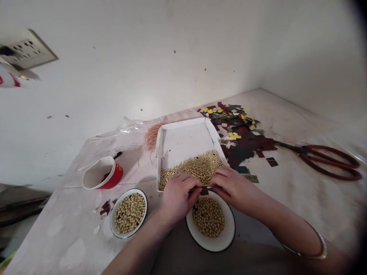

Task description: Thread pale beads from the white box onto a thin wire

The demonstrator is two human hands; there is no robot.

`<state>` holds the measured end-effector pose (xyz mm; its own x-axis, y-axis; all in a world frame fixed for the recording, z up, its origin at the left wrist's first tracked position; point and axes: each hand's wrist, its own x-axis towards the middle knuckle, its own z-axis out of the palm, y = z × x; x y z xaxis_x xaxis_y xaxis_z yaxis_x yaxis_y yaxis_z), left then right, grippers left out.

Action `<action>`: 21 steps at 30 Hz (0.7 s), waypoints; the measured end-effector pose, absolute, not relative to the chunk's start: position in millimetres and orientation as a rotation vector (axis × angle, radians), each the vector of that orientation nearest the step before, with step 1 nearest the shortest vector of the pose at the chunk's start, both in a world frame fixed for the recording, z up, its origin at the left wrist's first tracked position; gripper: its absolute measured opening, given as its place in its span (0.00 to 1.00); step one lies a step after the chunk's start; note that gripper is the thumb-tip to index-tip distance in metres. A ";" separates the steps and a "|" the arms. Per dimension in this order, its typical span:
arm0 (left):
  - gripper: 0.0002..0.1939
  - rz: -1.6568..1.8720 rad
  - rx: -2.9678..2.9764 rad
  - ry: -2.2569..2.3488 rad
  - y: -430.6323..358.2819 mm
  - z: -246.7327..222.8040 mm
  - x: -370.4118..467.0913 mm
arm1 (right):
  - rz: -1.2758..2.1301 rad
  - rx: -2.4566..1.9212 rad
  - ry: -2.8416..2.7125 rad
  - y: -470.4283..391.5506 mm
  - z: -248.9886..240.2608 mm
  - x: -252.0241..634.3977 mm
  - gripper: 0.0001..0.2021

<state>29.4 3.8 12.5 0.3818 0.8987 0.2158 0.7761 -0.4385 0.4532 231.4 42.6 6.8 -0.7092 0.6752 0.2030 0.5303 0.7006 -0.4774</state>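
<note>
My left hand (181, 194) is closed, thumb and fingers pinched at the left side of a small dark brown piece (204, 191). From the right, my right hand (228, 187) reaches the same piece with its fingers closed near its edge. Both hands are over the far rim of a white bowl (228, 233) of pale round beads (208, 217). Just beyond them lies a white box lid (187, 139), its near part covered with more pale beads (195, 167) and a few dark ones.
Left of my hands are a second bowl of beads (130, 213) and a red and white paper cup (114, 176). Copper-coloured wire (151, 137) lies behind. At right are coloured scraps (243, 147) and large scissors (329, 160). Brown bits (106, 206) lie near the cup.
</note>
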 end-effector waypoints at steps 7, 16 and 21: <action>0.04 0.674 2.384 1.462 4.9 10.5 29.3 | 0.711 -0.944 -2.342 36.8 9.8 225.7 0.05; 0.03 0.663 2.403 1.484 4.8 8.8 29.8 | 0.520 -0.827 -2.332 30.7 -5.0 208.4 0.07; 0.03 0.668 2.412 1.479 4.1 8.9 29.2 | 0.512 -0.863 -2.312 31.6 -3.2 209.5 0.07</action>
<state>29.2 4.1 8.9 0.3855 0.8860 0.2578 0.7793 -0.4622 0.4232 209.5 31.6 -3.2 -0.6008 0.6875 0.4080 0.4510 0.7129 -0.5370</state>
